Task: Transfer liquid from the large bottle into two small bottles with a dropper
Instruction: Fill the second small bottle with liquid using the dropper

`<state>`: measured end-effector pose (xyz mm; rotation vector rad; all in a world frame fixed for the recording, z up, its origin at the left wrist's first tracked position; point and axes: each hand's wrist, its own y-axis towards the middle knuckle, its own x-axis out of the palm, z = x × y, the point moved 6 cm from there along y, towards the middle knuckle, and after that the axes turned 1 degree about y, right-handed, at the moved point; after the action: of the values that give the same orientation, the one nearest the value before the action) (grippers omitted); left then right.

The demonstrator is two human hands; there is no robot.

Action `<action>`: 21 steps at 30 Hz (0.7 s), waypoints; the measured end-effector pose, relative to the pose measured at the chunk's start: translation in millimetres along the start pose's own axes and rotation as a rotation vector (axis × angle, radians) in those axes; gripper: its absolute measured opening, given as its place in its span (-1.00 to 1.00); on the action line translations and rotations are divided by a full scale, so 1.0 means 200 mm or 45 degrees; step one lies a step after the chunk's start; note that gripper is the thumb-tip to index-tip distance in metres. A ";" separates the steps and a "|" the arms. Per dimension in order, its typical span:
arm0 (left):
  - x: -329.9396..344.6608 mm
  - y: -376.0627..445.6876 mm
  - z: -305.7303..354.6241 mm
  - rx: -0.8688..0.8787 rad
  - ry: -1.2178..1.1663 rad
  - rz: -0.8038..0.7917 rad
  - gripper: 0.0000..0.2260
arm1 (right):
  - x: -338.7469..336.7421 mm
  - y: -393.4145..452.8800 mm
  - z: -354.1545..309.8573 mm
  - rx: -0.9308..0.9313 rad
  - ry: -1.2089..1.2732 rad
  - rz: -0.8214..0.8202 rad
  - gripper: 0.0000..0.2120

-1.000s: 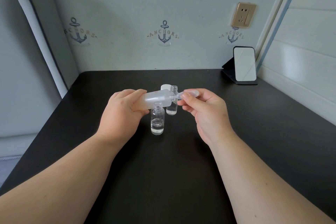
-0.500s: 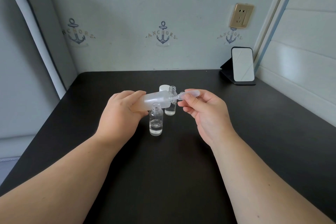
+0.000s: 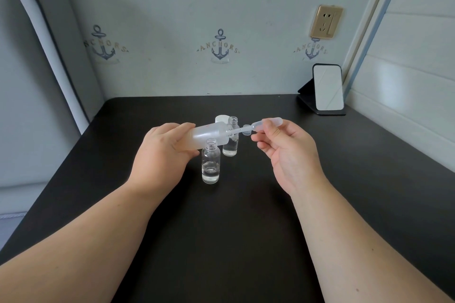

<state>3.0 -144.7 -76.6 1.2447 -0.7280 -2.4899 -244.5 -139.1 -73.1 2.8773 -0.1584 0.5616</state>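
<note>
My left hand (image 3: 162, 152) holds the frosted large bottle (image 3: 209, 135) tipped almost flat above the table, its open neck pointing right. My right hand (image 3: 288, 152) pinches the clear plastic dropper (image 3: 261, 125) by its bulb; the thin stem still reaches into the bottle's neck. Two small clear glass bottles stand open under the large one: the nearer small bottle (image 3: 211, 162) and the farther small bottle (image 3: 231, 142), each with a little clear liquid at the bottom. A white cap (image 3: 221, 119) lies just behind them.
The black table (image 3: 234, 229) runs to the wall at the back. A small mirror on a black stand (image 3: 327, 88) sits at the back right corner. A padded grey panel borders the left edge, a white panelled wall the right.
My right hand has drawn the dropper to the right, so more of its stem shows outside the large bottle's neck. The left hand and both small bottles have barely shifted.
</note>
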 end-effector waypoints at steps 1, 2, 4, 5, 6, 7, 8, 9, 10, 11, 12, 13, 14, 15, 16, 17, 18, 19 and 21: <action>0.00 0.00 0.00 -0.002 -0.003 0.002 -0.59 | -0.01 0.00 0.00 0.002 0.008 0.013 -0.93; 0.00 0.00 0.00 -0.006 -0.007 0.002 -0.59 | -0.01 0.00 0.00 0.002 0.018 0.023 -0.93; -0.01 0.00 0.00 -0.016 -0.021 0.008 -0.59 | -0.02 0.00 -0.01 0.006 0.053 0.041 -0.91; -0.01 0.00 0.00 -0.014 -0.029 0.015 -0.59 | -0.03 0.01 -0.02 0.008 0.074 0.047 -0.90; -0.02 -0.01 0.00 -0.012 -0.034 0.025 -0.59 | -0.03 0.01 -0.02 0.010 0.096 0.052 -0.88; -0.02 -0.01 0.00 -0.012 -0.036 0.033 -0.60 | -0.04 0.01 -0.02 0.014 0.119 0.060 -0.86; -0.02 -0.01 -0.01 -0.016 -0.033 0.036 -0.60 | -0.05 0.01 -0.02 0.017 0.145 0.074 -0.86; -0.02 0.00 -0.02 -0.028 -0.030 0.034 -0.60 | -0.06 0.02 -0.03 0.022 0.171 0.092 -0.86; -0.02 0.00 -0.03 -0.047 -0.029 0.030 -0.60 | -0.07 0.02 -0.03 0.025 0.194 0.110 -0.86; -0.02 0.00 -0.04 -0.065 -0.031 0.029 -0.59 | -0.08 0.02 -0.03 0.026 0.214 0.125 -0.85; -0.02 0.01 -0.04 -0.077 -0.036 0.034 -0.59 | -0.09 0.02 -0.04 0.023 0.232 0.136 -0.84; -0.02 0.01 -0.04 -0.084 -0.046 0.043 -0.58 | -0.10 0.02 -0.04 0.018 0.248 0.147 -0.83; -0.03 0.00 -0.04 -0.089 -0.057 0.050 -0.58 | -0.12 0.03 -0.05 0.011 0.264 0.160 -0.84; -0.03 0.00 -0.04 -0.095 -0.067 0.056 -0.58 | -0.13 0.03 -0.06 0.006 0.280 0.177 -0.85; -0.03 0.00 -0.04 -0.101 -0.075 0.060 -0.58 | -0.14 0.04 -0.06 0.004 0.299 0.198 -0.87; -0.04 0.00 -0.05 -0.108 -0.082 0.066 -0.58 | -0.15 0.04 -0.06 0.005 0.317 0.220 -0.87; -0.04 0.00 -0.05 -0.121 -0.090 0.072 -0.59 | -0.17 0.04 -0.07 0.009 0.337 0.241 -0.88; -0.05 0.00 -0.06 -0.134 -0.100 0.078 -0.61 | -0.18 0.05 -0.07 0.013 0.356 0.261 -0.87; -0.05 0.00 -0.06 -0.157 -0.125 0.087 -0.65 | -0.20 0.05 -0.08 0.023 0.392 0.296 -0.81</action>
<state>18.7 -144.1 -75.2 1.0446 -0.6180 -2.5128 -287.7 -142.2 -72.6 2.7615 -0.4426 1.0421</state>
